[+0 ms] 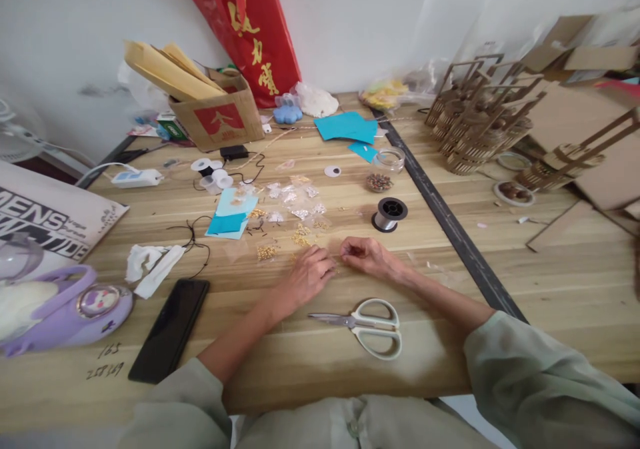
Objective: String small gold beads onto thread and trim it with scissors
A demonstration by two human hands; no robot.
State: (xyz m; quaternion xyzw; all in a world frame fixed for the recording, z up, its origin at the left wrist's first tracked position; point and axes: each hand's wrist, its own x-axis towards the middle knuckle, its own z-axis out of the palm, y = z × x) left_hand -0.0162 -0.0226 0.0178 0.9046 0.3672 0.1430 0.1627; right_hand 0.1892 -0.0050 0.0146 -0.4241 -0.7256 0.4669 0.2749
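My left hand (311,274) rests low over the wooden table, fingers bent together near small gold beads (301,236); what its fingertips hold, if anything, is too small to tell. Just to its right, my right hand (369,256) is curled with fingertips pressed together, and its contents are hidden. The two hands are a small gap apart. Scissors (376,329) with pale handles lie below them, blades pointing left. A spool of thin wire (389,214) stands beyond my right hand. Small clear bags (293,196) of beads lie beyond my left hand.
A black phone (170,329) and a purple bottle (75,309) are at the left. Blue cards (346,128), a bowl of beads (379,182) and a glass jar (390,160) sit farther back. Small bamboo baskets (470,129) stand at the back right, a paper bag (220,119) at the back left.
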